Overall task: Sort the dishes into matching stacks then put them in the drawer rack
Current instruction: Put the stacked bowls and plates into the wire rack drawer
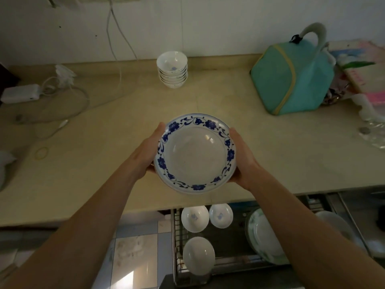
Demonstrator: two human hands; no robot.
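Observation:
A white deep plate with a blue flower rim point(195, 153) is held above the counter's front part. My left hand point(145, 155) grips its left edge and my right hand point(242, 157) grips its right edge, fingers curled underneath. More plate rims show just under it, so it may top a small stack. A stack of several small white bowls point(172, 69) stands at the back of the counter. Below the counter edge, the open drawer rack point(177, 247) holds three small white bowls point(194, 219) and a green-patterned plate point(264, 236) standing on edge.
A teal lunch bag point(291, 78) sits at the back right, with papers and plastic wrap point(373, 122) beyond it. A white power adapter point(20, 93) and its cables lie at the left. Tiled floor shows left of the rack.

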